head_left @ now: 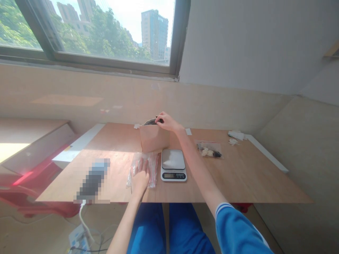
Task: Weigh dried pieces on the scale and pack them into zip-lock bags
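Two hands on the job. Left hand (139, 175) lies on a clear plastic bag (153, 168), fingers pressed together, flat, no pinch. Right hand (168, 122) has fingers (159, 120) at the rim of a paper bag (154, 138); can't tell if pinching. Dark item (149, 122) in the bag's mouth, mostly hidden. Scale (173, 164) between them on the surface (238, 180). Pixelated object (93, 180) unreadable.

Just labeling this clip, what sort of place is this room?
Probably a small packing or weighing workspace in a city building: there's a digital scale on a wooden tabletop, a kraft paper bag beside it, and a window looking onto tower blocks.
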A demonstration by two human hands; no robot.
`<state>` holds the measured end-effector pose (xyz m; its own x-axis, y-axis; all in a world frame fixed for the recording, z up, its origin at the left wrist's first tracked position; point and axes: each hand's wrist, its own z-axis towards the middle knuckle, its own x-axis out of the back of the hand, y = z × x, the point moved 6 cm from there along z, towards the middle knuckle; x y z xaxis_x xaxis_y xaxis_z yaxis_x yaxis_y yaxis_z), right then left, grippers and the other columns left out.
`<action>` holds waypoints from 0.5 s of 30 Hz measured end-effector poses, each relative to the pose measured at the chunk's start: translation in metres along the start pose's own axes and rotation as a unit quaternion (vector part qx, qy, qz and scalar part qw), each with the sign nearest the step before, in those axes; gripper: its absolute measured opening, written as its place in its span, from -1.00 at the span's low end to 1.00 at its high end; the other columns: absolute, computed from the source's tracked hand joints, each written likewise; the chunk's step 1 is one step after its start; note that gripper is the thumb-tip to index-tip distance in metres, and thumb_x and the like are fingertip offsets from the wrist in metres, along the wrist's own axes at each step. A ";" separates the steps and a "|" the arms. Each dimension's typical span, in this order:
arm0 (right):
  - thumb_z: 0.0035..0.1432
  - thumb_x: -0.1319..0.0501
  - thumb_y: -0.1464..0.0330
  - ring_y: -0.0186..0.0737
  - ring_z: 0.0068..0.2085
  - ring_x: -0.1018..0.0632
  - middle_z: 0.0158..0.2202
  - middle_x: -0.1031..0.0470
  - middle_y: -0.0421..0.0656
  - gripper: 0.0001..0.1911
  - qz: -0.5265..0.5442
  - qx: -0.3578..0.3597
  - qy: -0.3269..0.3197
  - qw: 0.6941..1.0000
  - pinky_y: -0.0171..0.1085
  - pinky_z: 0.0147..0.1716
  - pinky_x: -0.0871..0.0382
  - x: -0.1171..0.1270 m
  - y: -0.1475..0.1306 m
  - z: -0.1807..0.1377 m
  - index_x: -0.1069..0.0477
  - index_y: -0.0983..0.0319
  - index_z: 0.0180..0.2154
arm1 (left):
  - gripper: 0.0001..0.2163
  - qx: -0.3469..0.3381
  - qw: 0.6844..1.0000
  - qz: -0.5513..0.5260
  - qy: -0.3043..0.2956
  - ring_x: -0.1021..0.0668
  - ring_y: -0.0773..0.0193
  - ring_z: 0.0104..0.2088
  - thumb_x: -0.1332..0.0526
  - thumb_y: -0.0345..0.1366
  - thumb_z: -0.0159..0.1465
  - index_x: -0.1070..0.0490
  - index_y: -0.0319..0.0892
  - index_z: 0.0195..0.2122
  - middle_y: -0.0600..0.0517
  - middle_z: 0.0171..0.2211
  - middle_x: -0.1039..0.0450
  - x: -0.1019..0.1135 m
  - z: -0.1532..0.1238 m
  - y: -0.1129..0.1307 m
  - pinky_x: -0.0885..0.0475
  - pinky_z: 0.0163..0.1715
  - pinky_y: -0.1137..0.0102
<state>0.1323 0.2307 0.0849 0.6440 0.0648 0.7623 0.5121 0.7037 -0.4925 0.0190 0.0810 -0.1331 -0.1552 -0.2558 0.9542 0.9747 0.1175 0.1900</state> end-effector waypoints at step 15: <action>0.22 0.13 0.44 -0.18 -0.12 -0.37 -0.23 -0.40 -0.05 -0.67 -0.075 -0.088 0.277 0.954 -0.20 -0.04 -0.19 0.020 0.048 -0.085 -0.39 0.28 -0.23 | -0.55 -0.046 0.998 0.036 0.013 -0.14 -0.02 0.21 0.09 -0.38 0.24 -0.18 -0.16 0.17 -0.12 0.22 -0.09 -0.001 0.000 0.002 0.02 0.14 -0.02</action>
<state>0.2180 0.2057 0.0412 0.7332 -0.4454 0.5138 0.6775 0.5436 -0.4955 0.0211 0.0813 -0.1339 -0.0805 -0.2751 0.9580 0.9940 0.0491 0.0976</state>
